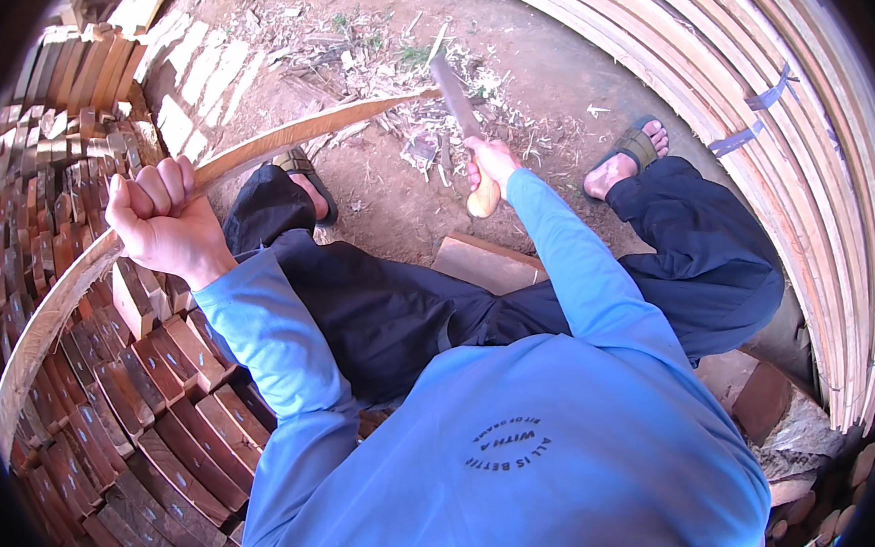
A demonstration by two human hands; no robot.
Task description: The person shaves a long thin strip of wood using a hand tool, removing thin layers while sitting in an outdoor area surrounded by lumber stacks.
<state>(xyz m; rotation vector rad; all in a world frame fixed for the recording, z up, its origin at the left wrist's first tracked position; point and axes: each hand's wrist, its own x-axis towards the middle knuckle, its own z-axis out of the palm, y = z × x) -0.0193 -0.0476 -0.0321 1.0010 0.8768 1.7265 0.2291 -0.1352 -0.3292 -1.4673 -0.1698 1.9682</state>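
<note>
My left hand (pixel 172 219) is wrapped in a fist around a long, pale wooden strip (pixel 296 132). From the lower left the strip runs past my left leg, and its narrowing far end lies out in front, above the ground. In my right hand (pixel 494 164) is a machete (pixel 455 96), its grey blade pointing away from me. The blade is close to the strip's tip; whether they touch I cannot tell. Below my fist the light wooden handle sticks out.
Wood shavings (pixel 416 137) litter the dirt between my sandalled feet. Stacked reddish-brown wooden pieces (pixel 154 397) fill the left side. Long boards (pixel 813 186), bound with a dark strap (pixel 769 93), curve along the right. A wooden block (pixel 488 264) lies between my legs.
</note>
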